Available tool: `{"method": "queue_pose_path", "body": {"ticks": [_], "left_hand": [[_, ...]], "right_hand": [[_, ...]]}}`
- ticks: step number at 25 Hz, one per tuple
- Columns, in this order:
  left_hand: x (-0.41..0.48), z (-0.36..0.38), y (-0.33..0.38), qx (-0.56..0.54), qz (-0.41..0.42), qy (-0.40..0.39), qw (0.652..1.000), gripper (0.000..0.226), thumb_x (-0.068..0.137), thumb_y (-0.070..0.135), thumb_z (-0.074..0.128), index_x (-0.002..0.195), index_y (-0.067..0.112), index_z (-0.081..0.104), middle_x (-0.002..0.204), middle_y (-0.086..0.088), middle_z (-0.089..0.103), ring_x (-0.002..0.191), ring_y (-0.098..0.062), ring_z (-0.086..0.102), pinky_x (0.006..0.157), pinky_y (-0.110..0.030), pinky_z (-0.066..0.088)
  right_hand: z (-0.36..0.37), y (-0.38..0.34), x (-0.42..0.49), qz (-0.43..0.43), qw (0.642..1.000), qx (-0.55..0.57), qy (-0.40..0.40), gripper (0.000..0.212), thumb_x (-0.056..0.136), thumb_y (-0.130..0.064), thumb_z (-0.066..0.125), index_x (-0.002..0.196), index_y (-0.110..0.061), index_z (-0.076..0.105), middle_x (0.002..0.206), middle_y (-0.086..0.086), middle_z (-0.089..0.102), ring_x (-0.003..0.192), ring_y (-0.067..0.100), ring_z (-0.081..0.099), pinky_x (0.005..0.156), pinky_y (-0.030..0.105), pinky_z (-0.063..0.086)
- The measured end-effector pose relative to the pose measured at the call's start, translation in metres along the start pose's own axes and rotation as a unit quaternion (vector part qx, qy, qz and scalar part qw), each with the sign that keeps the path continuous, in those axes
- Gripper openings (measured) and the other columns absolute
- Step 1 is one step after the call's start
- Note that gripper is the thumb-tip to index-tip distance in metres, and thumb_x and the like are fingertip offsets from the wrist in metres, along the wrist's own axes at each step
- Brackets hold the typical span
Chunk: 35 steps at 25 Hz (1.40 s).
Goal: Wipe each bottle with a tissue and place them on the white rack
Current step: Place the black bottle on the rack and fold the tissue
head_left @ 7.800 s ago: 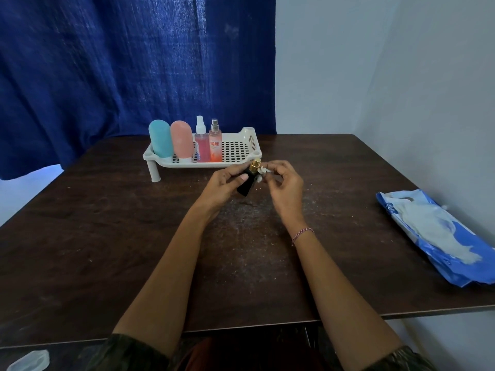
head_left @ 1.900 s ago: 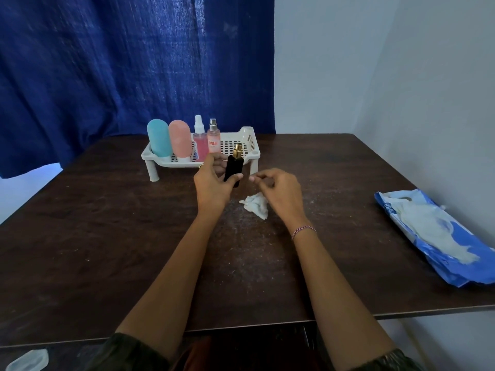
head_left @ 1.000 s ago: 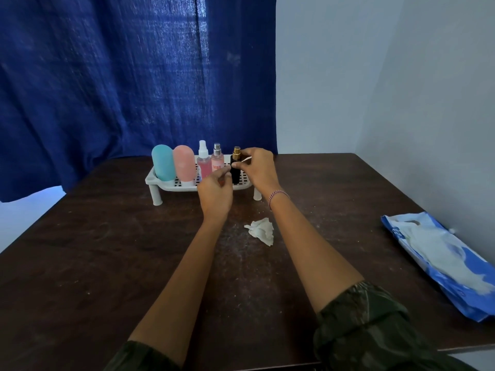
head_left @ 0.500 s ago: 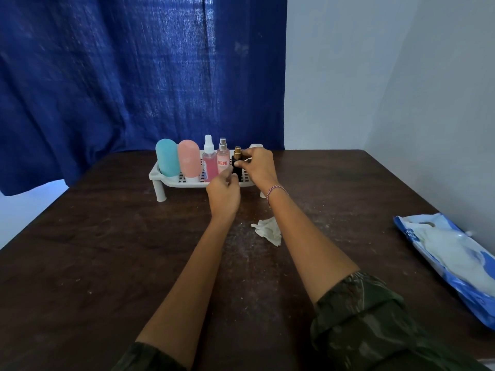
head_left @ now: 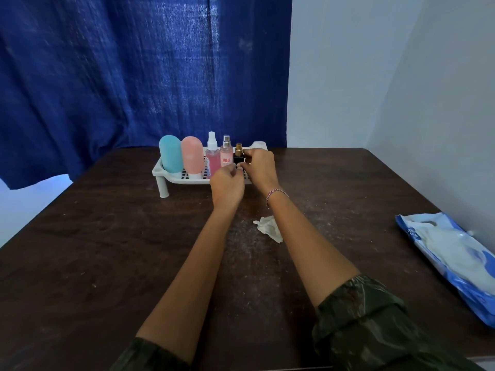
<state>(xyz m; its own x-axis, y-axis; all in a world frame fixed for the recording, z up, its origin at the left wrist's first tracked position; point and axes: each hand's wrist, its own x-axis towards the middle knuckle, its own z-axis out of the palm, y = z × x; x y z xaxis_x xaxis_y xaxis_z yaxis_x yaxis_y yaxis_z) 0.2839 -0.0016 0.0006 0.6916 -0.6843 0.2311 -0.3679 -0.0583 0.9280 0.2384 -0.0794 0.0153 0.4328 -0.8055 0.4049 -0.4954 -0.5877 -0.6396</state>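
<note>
black bottle [head_left: 238,157] pinched by right hand [head_left: 261,167] on white rack [head_left: 171,178]; left hand [head_left: 227,184] curled beside it, hold unclear. seat it flat and upright before letting go.

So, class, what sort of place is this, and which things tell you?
Probably a plain room at home: a dark wooden table by bare walls, a blue curtain behind it, and a white rack of toiletry bottles.

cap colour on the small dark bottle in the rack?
Gold, topping the black bottle. The head view shows it best.
</note>
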Motion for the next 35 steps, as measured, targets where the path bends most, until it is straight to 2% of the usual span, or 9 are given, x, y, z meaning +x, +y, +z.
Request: {"method": "queue_pose_path", "body": {"ticks": [6,9,13,17,20,26,30,33,35], "left_hand": [[-0.005,-0.005,0.012,0.017,-0.023,0.002,1.000,0.034,0.096,0.012,0.049,0.128,0.003,0.056,0.119,-0.010,0.064,0.104,-0.017,0.058,0.084,-0.020,0.040],[-0.013,-0.006,0.010,0.053,-0.005,-0.014,0.998,0.033,0.093,0.012,0.054,0.124,0.003,0.059,0.125,-0.013,0.062,0.116,-0.024,0.057,0.097,-0.026,0.041],[-0.033,-0.003,0.004,0.137,0.010,-0.097,0.986,0.021,0.088,0.016,0.063,0.107,0.011,0.072,0.108,-0.009,0.070,0.100,-0.022,0.063,0.091,-0.032,0.049],[-0.053,0.005,-0.004,0.225,-0.020,-0.165,0.960,0.015,0.084,0.026,0.070,0.094,0.017,0.075,0.102,-0.004,0.072,0.097,-0.020,0.064,0.082,-0.029,0.048],[-0.066,0.008,-0.003,0.236,-0.050,-0.156,0.958,0.013,0.080,0.027,0.074,0.091,0.020,0.074,0.106,-0.003,0.069,0.101,-0.020,0.062,0.079,-0.027,0.045],[-0.082,0.007,0.006,0.162,-0.040,-0.152,0.974,0.016,0.081,0.016,0.072,0.096,0.018,0.073,0.109,-0.004,0.070,0.102,-0.018,0.063,0.093,-0.033,0.050],[-0.099,0.006,0.021,0.034,-0.063,-0.197,0.978,0.029,0.093,0.032,0.055,0.112,0.014,0.068,0.119,-0.008,0.065,0.107,-0.023,0.061,0.087,-0.038,0.053],[-0.117,0.009,0.034,-0.130,-0.169,-0.298,0.930,0.041,0.089,0.043,0.060,0.114,0.011,0.064,0.107,-0.011,0.069,0.095,-0.023,0.069,0.074,-0.036,0.059],[-0.129,0.014,0.041,-0.169,-0.167,-0.339,0.910,0.039,0.085,0.034,0.068,0.112,0.006,0.064,0.100,-0.012,0.072,0.087,-0.020,0.072,0.071,-0.032,0.060]], "right_hand": [[-0.014,-0.002,-0.013,0.002,0.998,-0.024,0.058,0.044,0.081,-0.010,0.069,0.123,-0.003,0.057,0.122,0.014,0.057,0.112,0.024,0.054,0.095,0.029,0.044],[-0.029,0.003,-0.034,-0.012,0.996,-0.033,0.078,0.032,0.083,-0.010,0.068,0.114,-0.005,0.064,0.116,0.012,0.060,0.104,0.022,0.058,0.091,0.028,0.047],[-0.051,0.018,-0.069,0.035,0.998,-0.045,-0.002,0.015,0.084,-0.015,0.067,0.096,-0.007,0.072,0.100,0.009,0.069,0.091,0.018,0.064,0.083,0.025,0.050],[-0.058,0.031,-0.102,0.104,0.988,-0.090,-0.068,0.020,0.086,-0.024,0.066,0.090,-0.006,0.074,0.088,0.011,0.071,0.081,0.018,0.065,0.069,0.024,0.048],[-0.059,0.034,-0.114,0.142,0.978,-0.110,-0.108,0.023,0.083,-0.024,0.069,0.093,-0.004,0.073,0.092,0.012,0.071,0.086,0.020,0.065,0.077,0.029,0.052],[-0.084,0.029,-0.139,0.146,0.986,0.041,-0.064,0.020,0.084,-0.001,0.062,0.099,-0.010,0.072,0.096,0.000,0.068,0.084,0.007,0.058,0.075,0.016,0.044],[-0.111,0.037,-0.149,0.202,0.956,0.195,-0.082,0.020,0.092,-0.003,0.050,0.100,-0.010,0.067,0.107,0.008,0.067,0.093,0.017,0.063,0.082,0.030,0.054],[-0.130,0.045,-0.158,0.211,0.949,0.219,-0.080,0.020,0.094,-0.005,0.046,0.104,-0.011,0.063,0.103,0.010,0.066,0.081,0.014,0.062,0.066,0.024,0.054],[-0.141,0.052,-0.164,0.206,0.954,0.211,-0.059,0.021,0.094,-0.006,0.046,0.105,-0.011,0.063,0.098,0.006,0.066,0.076,0.010,0.060,0.056,0.018,0.048]]}}
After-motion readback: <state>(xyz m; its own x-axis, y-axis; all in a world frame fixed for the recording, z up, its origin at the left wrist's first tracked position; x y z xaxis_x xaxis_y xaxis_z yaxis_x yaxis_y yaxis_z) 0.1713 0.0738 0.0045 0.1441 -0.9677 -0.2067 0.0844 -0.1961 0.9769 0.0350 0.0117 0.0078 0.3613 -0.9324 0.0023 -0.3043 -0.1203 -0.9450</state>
